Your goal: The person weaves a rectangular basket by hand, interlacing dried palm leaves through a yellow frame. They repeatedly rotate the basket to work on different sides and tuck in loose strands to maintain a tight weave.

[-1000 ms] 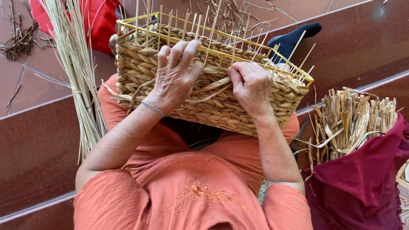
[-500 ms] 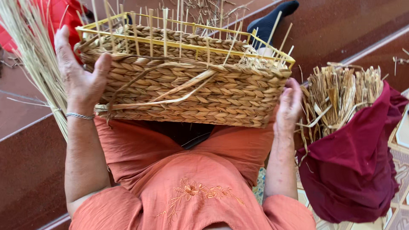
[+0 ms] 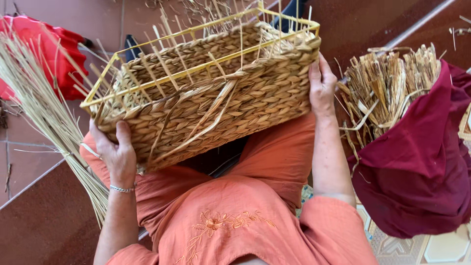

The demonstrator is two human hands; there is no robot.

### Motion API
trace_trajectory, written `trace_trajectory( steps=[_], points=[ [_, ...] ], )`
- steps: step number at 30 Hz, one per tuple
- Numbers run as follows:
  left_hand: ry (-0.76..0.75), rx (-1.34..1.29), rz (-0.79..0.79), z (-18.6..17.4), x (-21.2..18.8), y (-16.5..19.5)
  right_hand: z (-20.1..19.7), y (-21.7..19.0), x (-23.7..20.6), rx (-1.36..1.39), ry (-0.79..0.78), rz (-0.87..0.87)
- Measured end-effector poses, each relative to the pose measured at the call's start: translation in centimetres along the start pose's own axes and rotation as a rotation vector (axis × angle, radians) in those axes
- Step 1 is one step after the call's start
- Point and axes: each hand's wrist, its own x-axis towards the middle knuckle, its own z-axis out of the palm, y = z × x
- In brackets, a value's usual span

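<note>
A half-woven straw basket (image 3: 211,93) rested tilted on the person's lap, walls braided most of the way up its yellow wire frame (image 3: 196,46), bare stakes above, left hand (image 3: 115,152) and right hand (image 3: 321,83) gripping its ends.

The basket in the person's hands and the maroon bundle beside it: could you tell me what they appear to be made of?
The basket looks like braided dried plant fibre, matte tan, woven in plaited rows over a thin yellow frame, likely coated wire. The left hand and right hand grip its ends. The maroon bundle seems soft woven cloth, judging by its folds, wrapped around dry straw-coloured strips.
</note>
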Motion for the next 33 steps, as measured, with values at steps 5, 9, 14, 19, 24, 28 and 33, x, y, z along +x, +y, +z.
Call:
trace_trajectory(
  steps=[5,9,14,19,24,28,33],
  points=[
    [0.113,0.374,-0.104,0.0,-2.8,-1.5,-1.0,2.3,-1.7,0.060,0.021,-0.101],
    [0.050,0.102,-0.105,-1.0,-2.3,-0.8,-3.3,4.0,-3.1,0.149,0.045,-0.066],
    [0.074,0.236,-0.112,-1.1,-1.1,0.2,-11.7,7.0,-4.2,-0.467,0.459,-0.054],
    [0.027,0.004,-0.042,-0.6,-1.0,0.0,-19.2,9.7,-5.6,-1.141,0.661,-0.138],
    [0.011,0.033,-0.014,-1.1,-1.4,-0.6,-20.2,10.3,-5.4,-1.382,0.643,-0.233],
    [-0.040,0.089,-0.043,-1.2,0.1,-0.7,-16.5,6.3,-4.6,-1.084,0.532,-0.340],
    [-0.064,-0.083,0.094,-0.7,1.1,2.8,-5.4,-3.8,-6.2,-0.610,0.076,-0.631]
  ],
)
